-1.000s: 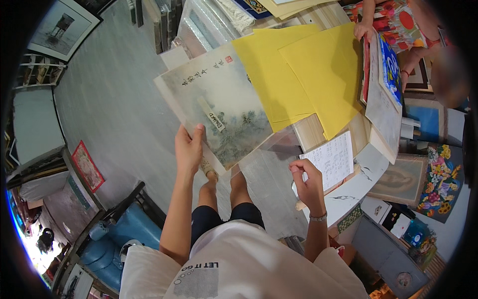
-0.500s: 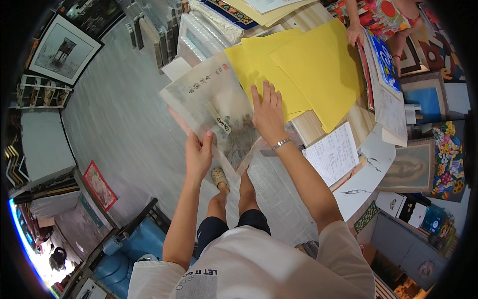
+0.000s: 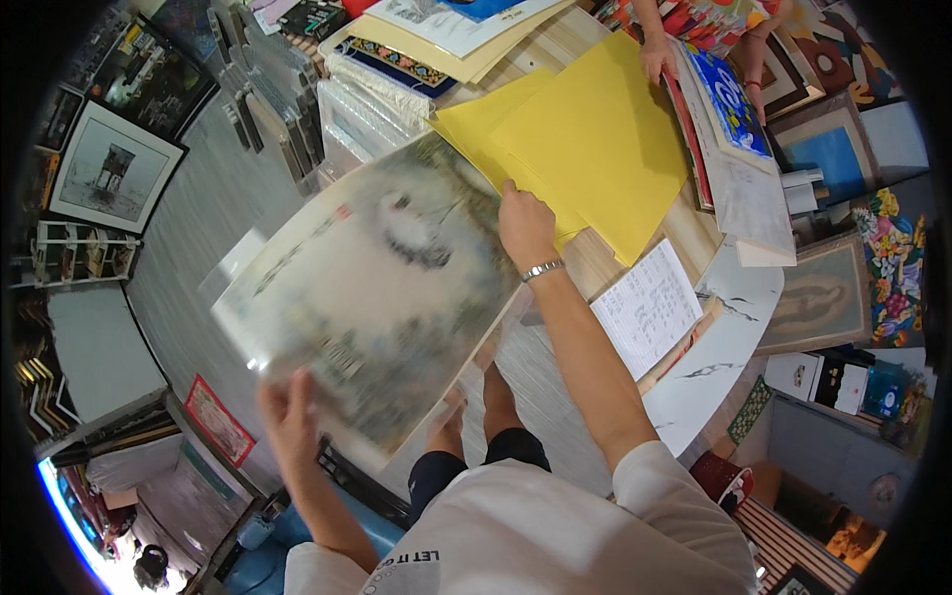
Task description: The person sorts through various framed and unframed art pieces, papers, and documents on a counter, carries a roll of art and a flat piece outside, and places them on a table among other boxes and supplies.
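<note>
An ink landscape painting on a pale sheet, with clear plastic along its border, is spread out in front of me at a tilt. My left hand, a little blurred, is closed on its near left edge. At the opposite edge, my right hand grips it with curled fingers, the fingertips hidden. Large yellow sheets lie on the table just beyond my right hand, and part of the painting covers their left edge.
Another person's hand steadies a stack of pictures at the table's far right. A handwritten paper lies near my right forearm. Plastic-wrapped frames are beyond the painting. A framed picture leans at far left, and blue seating is lower left.
The painting has opened out wide and shows much more of its face. My left hand has moved left and nearer with its edge; my right hand has gone from lying flat to gripping.
</note>
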### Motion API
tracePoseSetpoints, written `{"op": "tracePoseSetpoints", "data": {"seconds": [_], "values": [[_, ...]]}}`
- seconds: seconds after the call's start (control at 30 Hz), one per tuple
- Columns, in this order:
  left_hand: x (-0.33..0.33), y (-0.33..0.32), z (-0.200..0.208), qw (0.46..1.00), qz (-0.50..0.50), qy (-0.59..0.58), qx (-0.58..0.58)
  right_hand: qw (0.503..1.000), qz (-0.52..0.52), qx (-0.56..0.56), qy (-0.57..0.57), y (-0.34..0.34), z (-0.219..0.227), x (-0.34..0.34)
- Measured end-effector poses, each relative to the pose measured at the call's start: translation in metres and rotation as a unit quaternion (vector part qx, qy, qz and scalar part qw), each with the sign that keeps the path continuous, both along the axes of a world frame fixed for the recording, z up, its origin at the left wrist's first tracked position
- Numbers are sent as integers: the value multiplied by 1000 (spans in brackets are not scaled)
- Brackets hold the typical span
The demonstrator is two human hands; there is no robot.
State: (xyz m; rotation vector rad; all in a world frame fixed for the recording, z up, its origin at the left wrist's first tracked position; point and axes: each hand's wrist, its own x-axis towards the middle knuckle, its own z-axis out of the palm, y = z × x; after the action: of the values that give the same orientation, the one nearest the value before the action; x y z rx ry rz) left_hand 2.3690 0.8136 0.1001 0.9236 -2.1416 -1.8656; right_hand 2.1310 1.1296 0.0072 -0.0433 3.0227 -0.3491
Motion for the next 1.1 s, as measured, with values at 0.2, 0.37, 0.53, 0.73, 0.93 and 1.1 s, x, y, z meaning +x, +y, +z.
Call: {"op": "tracePoseSetpoints", "data": {"seconds": [0.2, 0.37, 0.53, 0.73, 0.93, 1.1], "values": [[71, -101, 107, 987, 105, 14, -122, 994, 33, 3, 106, 38, -15, 44], [93, -99, 154, 971, 120, 20, -206, 990, 73, -32, 114, 51, -1, 76], [84, -105, 151, 983, 60, 29, -170, 993, 86, 14, 74, 42, 56, 80], [76, -98, 156, 988, 48, 52, -139, 991, 97, 6, 88, 60, 170, 62], [80, -113, 146, 991, 38, 72, -106, 987, 92, -63, 120, 112, 276, 18], [81, -124, 137, 995, 25, 73, -65, 975, 118, -78, 173, 133, 328, -3]]}}
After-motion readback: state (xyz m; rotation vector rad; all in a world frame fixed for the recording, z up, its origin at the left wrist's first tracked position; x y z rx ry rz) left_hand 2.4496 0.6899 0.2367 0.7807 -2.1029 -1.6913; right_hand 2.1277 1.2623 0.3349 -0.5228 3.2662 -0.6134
